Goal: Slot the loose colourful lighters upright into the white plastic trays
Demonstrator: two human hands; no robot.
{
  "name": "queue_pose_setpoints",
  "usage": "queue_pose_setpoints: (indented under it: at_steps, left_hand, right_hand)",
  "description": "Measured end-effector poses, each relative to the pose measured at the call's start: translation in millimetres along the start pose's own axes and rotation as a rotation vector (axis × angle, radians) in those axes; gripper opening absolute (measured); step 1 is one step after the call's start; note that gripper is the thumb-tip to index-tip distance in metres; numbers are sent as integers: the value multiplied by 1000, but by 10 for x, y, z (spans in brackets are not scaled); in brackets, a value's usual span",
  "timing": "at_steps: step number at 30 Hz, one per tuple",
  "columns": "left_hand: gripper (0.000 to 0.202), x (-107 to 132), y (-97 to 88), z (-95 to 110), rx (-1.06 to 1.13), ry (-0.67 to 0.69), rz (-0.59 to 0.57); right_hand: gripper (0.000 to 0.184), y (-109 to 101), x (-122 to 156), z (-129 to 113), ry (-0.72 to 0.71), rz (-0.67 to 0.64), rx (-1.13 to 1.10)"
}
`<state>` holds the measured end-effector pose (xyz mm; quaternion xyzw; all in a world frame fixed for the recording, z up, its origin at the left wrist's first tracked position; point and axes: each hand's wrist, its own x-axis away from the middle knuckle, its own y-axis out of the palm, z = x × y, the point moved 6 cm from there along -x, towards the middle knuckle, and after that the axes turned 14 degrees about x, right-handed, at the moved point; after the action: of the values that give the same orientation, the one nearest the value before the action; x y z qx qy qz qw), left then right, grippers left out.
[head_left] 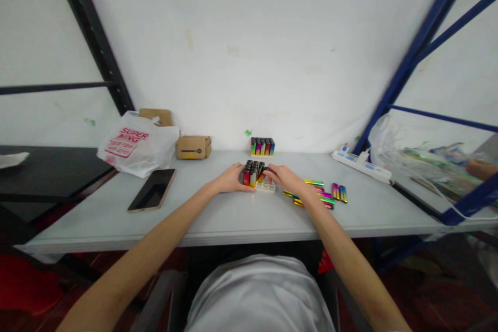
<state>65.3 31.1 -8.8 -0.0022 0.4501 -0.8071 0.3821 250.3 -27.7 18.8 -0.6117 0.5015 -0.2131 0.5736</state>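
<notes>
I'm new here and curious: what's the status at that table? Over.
Left hand holding white tray, part-filled. Right hand at its lighters. Loose lighters lie partly behind right forearm.

Site type: apparently a workshop. Reference: 12 o'clock points straight ahead across the bench [218, 218]. Indicators: scuffed, marked wall [249, 62] at 12 o'clock; black metal rack frame [93, 31] at 11 o'clock; blue metal rack frame [411, 57] at 1 o'clock; power strip [363, 165] between 1 and 2 o'clock; upright rows of lighter-shaped pieces [262, 147] at 12 o'clock; another person's hand [481, 168] at 2 o'clock.
</notes>
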Motion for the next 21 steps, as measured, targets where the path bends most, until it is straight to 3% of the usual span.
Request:
queue_pose_setpoints:
  at_steps: [7, 12, 16, 21]
  left_hand:
    - [82, 6, -14, 40, 13, -25, 9]
    - [81, -3, -7, 34, -16, -26, 2]
    - [77, -3, -7, 24, -17, -33, -3]
    - [78, 7, -16, 48, 0, -15, 3]
  right_hand:
    - [28, -182, -12, -115, -5, -131, 52]
    - [28, -199, -272, -186, -51, -260, 100]
    - [28, -108, -470, -158, 20, -384, 131]
    - [24, -4, -360, -138, 89, -317, 276]
